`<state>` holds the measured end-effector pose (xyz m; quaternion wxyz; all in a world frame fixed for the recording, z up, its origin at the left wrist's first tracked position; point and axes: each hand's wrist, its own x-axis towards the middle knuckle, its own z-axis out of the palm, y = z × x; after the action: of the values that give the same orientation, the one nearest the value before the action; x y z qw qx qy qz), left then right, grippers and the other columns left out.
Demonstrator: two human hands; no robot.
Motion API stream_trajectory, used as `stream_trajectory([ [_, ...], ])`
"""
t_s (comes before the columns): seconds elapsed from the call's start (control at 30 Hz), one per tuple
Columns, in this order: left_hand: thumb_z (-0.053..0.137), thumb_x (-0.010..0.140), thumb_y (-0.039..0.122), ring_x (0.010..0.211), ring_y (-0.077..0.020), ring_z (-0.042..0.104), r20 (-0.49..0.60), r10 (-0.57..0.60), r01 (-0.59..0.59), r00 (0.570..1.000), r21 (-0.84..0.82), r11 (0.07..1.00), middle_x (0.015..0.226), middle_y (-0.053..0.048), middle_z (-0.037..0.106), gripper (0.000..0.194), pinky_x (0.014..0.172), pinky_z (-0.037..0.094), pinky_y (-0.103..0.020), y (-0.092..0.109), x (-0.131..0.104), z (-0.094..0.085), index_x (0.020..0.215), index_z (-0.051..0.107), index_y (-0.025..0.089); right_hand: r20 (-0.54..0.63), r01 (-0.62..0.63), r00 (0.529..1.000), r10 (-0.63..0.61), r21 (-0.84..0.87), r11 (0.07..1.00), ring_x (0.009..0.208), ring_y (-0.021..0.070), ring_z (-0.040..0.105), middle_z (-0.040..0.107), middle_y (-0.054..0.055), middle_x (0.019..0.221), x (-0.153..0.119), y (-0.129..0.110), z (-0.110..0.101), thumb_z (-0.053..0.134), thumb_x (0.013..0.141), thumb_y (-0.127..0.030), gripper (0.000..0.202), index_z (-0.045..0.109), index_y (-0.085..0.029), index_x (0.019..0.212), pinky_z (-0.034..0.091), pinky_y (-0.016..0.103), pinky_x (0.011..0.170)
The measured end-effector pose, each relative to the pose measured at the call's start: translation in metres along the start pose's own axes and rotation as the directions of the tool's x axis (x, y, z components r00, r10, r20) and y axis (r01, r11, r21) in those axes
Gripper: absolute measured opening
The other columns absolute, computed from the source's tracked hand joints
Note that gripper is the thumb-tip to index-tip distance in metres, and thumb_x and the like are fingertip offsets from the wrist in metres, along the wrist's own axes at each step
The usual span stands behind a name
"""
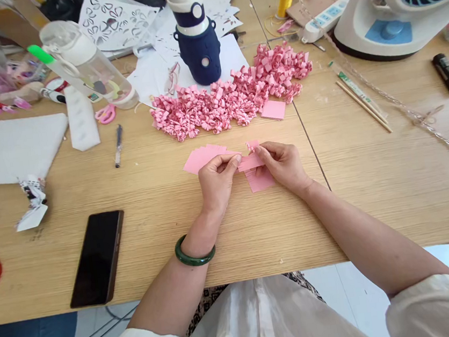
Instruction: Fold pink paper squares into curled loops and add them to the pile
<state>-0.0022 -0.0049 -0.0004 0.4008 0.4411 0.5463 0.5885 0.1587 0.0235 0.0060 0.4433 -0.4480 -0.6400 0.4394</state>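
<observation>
My left hand point(218, 179) pinches the left end of a pink paper strip point(250, 162) between thumb and fingers. The strip's right end is pinched by my right hand point(285, 166), beside a small pink piece with a cut edge point(252, 144). Under the hands lies a pink square with slits point(260, 179). Fanned pink paper sheets point(202, 157) lie behind my left hand. Beyond them spreads a long heap of curled pink paper pieces point(217, 104), with a pink square stack point(273, 110) at its front right.
A dark blue bottle point(200, 52) stands behind the heap. A black phone point(97, 259), a pen point(118, 145), pink scissors point(105, 114) and a clear bottle point(104, 79) are on the left. To the right are wooden sticks point(363, 106), a fan point(386, 25) and a black marker point(447, 74).
</observation>
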Motion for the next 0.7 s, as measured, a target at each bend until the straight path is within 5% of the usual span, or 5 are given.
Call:
stream_trajectory([
  [0.23, 0.082, 0.073, 0.033, 0.074, -0.0137, 0.067, -0.015, -0.013, 0.012, 1.000, -0.043, 0.999, 0.078, -0.002, 0.076, 0.015, 0.074, 0.055, -0.026, -0.0011, 0.0021, 0.0006, 0.076, 0.078, 0.019, 0.058, -0.041, 0.998, 0.034, 0.115, 0.993, 0.052, 0.0122, 0.056, 0.064, -0.001, 0.063, 0.0015, -0.0015, 0.0022, 0.065, 0.087, -0.052, 0.035, 0.069, -0.017, 0.083, 0.043, 0.024, 0.049],
  [0.7, 0.081, 0.072, 0.034, 0.066, -0.0108, 0.059, 0.029, -0.044, 0.046, 0.999, -0.077, 0.996, 0.069, 0.001, 0.070, 0.017, 0.067, 0.049, -0.022, 0.0000, 0.0053, 0.0020, 0.073, 0.076, 0.018, 0.027, 0.005, 1.000, -0.006, 0.056, 0.998, 0.051, 0.0127, 0.052, 0.061, 0.000, 0.056, 0.0048, 0.0025, -0.0009, 0.058, 0.092, -0.053, 0.043, 0.062, -0.017, 0.068, 0.038, 0.025, 0.049],
])
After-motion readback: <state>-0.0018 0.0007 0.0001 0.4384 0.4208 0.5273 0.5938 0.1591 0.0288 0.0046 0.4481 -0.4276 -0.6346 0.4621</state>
